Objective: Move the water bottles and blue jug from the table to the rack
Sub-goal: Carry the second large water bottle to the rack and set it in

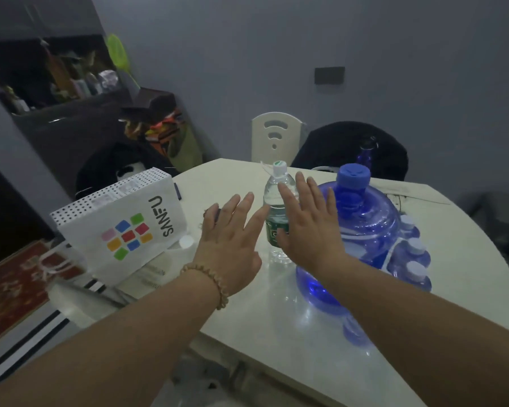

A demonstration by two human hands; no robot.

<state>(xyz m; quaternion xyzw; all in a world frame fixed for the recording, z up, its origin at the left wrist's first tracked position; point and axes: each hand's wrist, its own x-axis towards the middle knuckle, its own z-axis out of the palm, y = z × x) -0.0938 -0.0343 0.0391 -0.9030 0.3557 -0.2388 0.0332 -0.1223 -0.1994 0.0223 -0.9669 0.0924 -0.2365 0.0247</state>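
A clear water bottle (274,198) with a green label and white cap stands upright on the white table (276,312). Right of it sits a large blue jug (370,227) with a blue cap. Several small bottles (415,259) show through and behind the jug at its right side. My left hand (229,245) hovers open, fingers spread, just left of the bottle. My right hand (306,227) is open too, in front of the bottle's right side and the jug's left flank. Neither hand holds anything.
A white paper bag (124,227) with coloured squares lies on the table's left part. A white chair (276,136) and a chair draped in black (353,151) stand behind the table. A cluttered dark shelf (59,83) is at the far left. A red rug (9,289) lies on the floor.
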